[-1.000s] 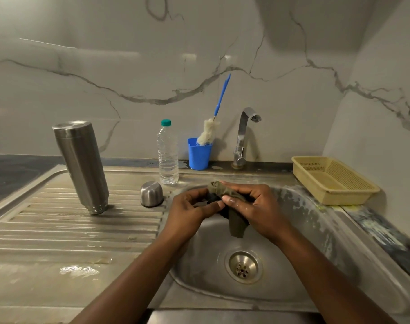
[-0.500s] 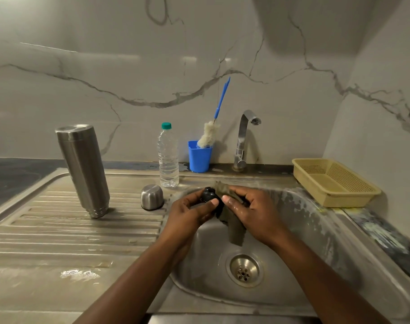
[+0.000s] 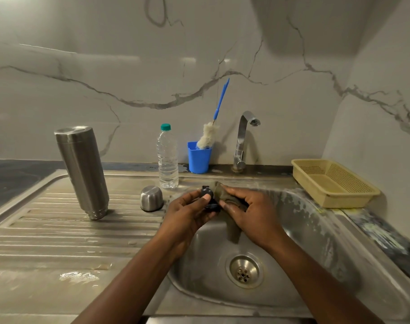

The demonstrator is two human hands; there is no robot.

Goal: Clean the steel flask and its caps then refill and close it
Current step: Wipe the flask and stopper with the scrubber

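Layout around the fingers, over the sink

Left hand [image 3: 187, 213] and right hand [image 3: 250, 211] meet above the sink [image 3: 316, 230]. Stopper [image 3: 207, 195] sits in the left fingers [image 3: 205, 199]. Cloth [image 3: 232, 230] is in the right fingers [image 3: 227, 190], touching the stopper's right side and hanging below them. Drain [image 3: 244, 271] is below, nearer the person. Cap [image 3: 151, 198] is just left of the left fingers on the drainboard [image 3: 59, 230], flask [image 3: 82, 171] well left of that. Behind the fingers: bottle [image 3: 167, 157], cup [image 3: 198, 157] with brush [image 3: 208, 136] in it, tap [image 3: 242, 141]. Basket [image 3: 332, 183] is well right.
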